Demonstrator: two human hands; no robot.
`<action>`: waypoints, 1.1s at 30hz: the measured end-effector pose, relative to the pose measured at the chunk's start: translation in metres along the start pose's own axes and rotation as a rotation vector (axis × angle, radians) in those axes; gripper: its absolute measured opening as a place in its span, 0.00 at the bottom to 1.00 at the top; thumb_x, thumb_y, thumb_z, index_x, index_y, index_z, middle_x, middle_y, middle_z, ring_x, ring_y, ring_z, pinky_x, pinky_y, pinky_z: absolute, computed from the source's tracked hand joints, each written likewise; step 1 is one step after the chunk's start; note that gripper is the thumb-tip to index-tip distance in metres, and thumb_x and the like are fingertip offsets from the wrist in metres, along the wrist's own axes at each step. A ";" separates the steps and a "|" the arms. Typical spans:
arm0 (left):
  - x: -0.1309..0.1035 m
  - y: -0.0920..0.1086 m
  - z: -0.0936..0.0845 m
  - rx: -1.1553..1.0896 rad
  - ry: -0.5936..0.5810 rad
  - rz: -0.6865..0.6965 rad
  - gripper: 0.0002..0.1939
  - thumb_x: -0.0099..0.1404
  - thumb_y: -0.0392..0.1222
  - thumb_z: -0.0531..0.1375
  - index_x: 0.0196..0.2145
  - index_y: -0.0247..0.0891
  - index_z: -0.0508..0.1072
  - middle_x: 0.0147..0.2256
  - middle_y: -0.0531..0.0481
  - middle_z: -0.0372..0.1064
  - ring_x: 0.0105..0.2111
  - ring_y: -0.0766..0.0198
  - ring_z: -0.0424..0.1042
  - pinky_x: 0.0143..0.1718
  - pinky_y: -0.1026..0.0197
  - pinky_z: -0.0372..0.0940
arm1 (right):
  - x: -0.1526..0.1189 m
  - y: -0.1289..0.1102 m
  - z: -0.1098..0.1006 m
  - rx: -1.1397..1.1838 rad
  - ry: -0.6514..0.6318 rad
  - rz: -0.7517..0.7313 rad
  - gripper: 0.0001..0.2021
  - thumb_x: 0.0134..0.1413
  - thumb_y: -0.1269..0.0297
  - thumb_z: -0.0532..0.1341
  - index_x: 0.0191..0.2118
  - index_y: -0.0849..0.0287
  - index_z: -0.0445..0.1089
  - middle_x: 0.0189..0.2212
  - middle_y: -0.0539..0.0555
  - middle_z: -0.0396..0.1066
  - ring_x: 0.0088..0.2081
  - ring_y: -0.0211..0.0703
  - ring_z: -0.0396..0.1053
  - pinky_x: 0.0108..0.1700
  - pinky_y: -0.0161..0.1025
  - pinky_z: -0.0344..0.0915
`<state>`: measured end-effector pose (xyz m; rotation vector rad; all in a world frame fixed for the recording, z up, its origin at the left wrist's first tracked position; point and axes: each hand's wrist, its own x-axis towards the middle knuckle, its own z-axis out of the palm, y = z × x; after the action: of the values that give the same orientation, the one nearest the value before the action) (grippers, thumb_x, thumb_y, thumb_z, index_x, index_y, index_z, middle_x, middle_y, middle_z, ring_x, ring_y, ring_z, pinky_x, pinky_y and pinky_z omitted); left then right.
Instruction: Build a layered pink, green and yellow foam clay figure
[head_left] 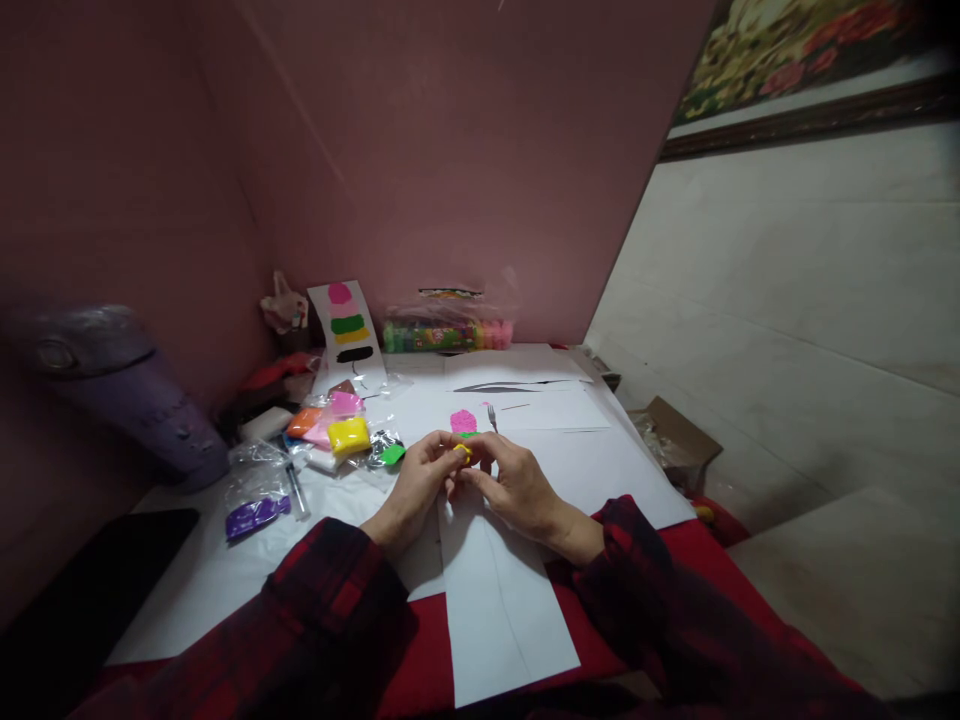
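A small piece of yellow clay (463, 453) is pinched between the fingers of my left hand (420, 487) and my right hand (517, 490). Both hands are closed around it, fingertips close together. Below them lies a long white paper strip (499, 600) with a thin drawn line. Just beyond my fingers, a round pink textured patch (463, 421) shows at the strip's top, with a bit of green (469, 435) under it, partly hidden by my hands. A small fork (492, 416) rests right of the pink patch.
Bags of coloured clay, among them a yellow one (349, 436) and a purple one (257, 517), lie left. A painted sample strip (349, 335) leans at the back. A purple bottle (142, 400) stands far left. An open cardboard box (679, 435) is at right.
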<state>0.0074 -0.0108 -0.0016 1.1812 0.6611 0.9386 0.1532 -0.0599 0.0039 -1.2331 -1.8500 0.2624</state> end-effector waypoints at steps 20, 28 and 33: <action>-0.002 0.005 0.002 0.049 0.004 0.006 0.15 0.53 0.47 0.66 0.32 0.33 0.70 0.23 0.55 0.64 0.18 0.73 0.61 0.18 0.68 0.55 | 0.000 -0.003 -0.001 -0.010 -0.014 -0.007 0.06 0.57 0.72 0.60 0.41 0.58 0.68 0.32 0.51 0.71 0.33 0.41 0.68 0.36 0.38 0.65; -0.002 0.004 0.003 0.049 0.000 -0.005 0.15 0.52 0.47 0.67 0.31 0.33 0.70 0.21 0.55 0.63 0.17 0.73 0.60 0.17 0.69 0.54 | 0.000 -0.003 -0.002 -0.029 -0.035 -0.007 0.06 0.57 0.73 0.60 0.41 0.58 0.68 0.33 0.52 0.71 0.33 0.41 0.68 0.37 0.39 0.65; -0.003 0.004 0.003 0.040 -0.004 -0.001 0.15 0.52 0.47 0.67 0.31 0.34 0.70 0.21 0.55 0.64 0.17 0.73 0.60 0.18 0.68 0.55 | 0.000 -0.004 -0.003 -0.032 -0.050 -0.010 0.06 0.57 0.72 0.60 0.41 0.58 0.68 0.33 0.52 0.71 0.33 0.41 0.69 0.37 0.40 0.66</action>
<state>0.0074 -0.0138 0.0026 1.2182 0.6795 0.9254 0.1532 -0.0623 0.0083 -1.2489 -1.9093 0.2605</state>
